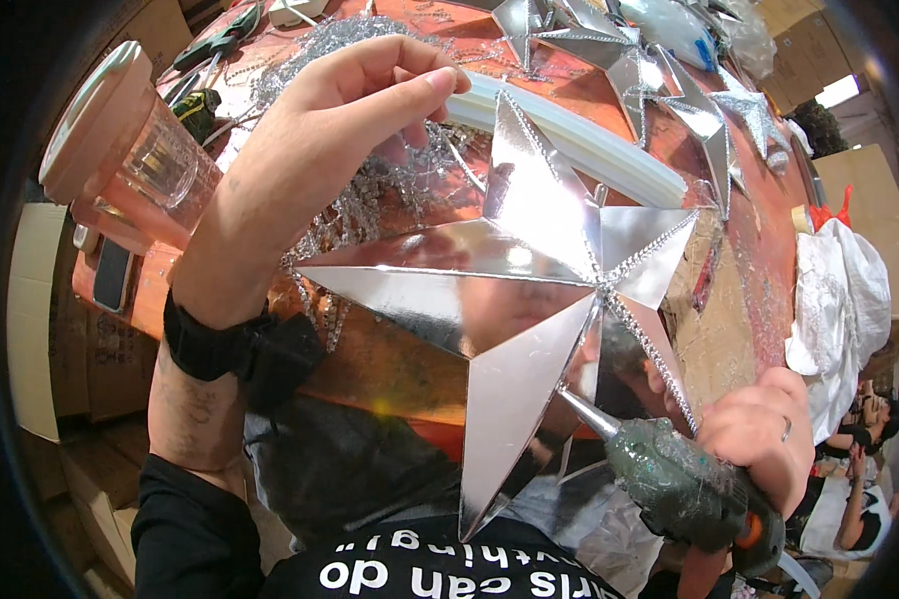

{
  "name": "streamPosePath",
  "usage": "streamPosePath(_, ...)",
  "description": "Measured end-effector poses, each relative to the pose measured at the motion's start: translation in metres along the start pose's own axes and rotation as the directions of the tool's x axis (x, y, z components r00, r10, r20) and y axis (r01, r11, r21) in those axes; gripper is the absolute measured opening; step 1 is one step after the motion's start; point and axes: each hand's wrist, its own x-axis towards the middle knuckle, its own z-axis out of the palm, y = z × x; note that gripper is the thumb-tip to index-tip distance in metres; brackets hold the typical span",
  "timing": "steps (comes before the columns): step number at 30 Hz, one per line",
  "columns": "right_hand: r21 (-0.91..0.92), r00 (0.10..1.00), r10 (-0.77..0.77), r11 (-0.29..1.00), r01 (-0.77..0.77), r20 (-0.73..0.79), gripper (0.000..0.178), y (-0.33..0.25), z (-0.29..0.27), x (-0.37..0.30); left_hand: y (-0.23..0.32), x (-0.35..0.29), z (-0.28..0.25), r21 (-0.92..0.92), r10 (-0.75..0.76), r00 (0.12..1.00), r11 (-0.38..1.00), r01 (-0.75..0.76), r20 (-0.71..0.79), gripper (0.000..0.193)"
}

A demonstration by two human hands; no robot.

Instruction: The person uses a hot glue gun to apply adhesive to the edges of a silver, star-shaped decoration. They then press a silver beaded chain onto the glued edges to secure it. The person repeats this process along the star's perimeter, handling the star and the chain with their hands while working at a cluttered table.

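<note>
Silver star (529, 299) pinched by left hand (300, 170); right hand (759, 439) clamps one glue gun (689, 489).

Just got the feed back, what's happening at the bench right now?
A person is working on a large silver foil star. The left hand pinches it near its top point and holds it up over the orange table. The right hand grips a dark green glue gun, whose metal nozzle touches the star's lower right part, beside a glittery strip along one ridge. More silver stars lie further back on the table, and a clear lidded cup stands at the left.
</note>
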Motion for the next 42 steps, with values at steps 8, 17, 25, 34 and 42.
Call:
streamPosePath(8, 0.036, 0.989, 0.043, 0.998, -0.048, 0.141, 0.022, -0.005, -0.005, -0.007, -0.002, 0.001, -0.003, -0.023, 0.063, 0.997, 0.998, -0.062, 0.052, 0.026)
streamPosePath(17, 0.012, 0.934, -0.010, 1.000, 0.006, 0.357, 0.016, -0.031, -0.020, -0.012, 0.000, -0.002, -0.004, 0.002, 0.038, 0.999, 0.999, -0.038, 0.034, 0.027)
streamPosePath(25, 0.052, 0.939, 0.047, 0.996, -0.068, 0.342, 0.015, -0.034, -0.016, -0.018, 0.023, 0.001, 0.003, -0.132, -0.172, 0.985, 0.976, 0.173, 0.019, 0.022)
streamPosePath(34, 0.128, 0.941, 0.010, 0.990, -0.057, 0.338, 0.017, -0.034, -0.010, -0.020, 0.021, -0.001, 0.003, -0.103, -0.208, 0.977, 0.974, 0.203, -0.037, 0.022)
streamPosePath(42, 0.162, 0.921, -0.024, 0.986, -0.043, 0.390, 0.015, -0.041, -0.011, -0.019, 0.023, 0.000, 0.007, -0.083, -0.186, 0.982, 0.979, 0.184, -0.020, 0.020)
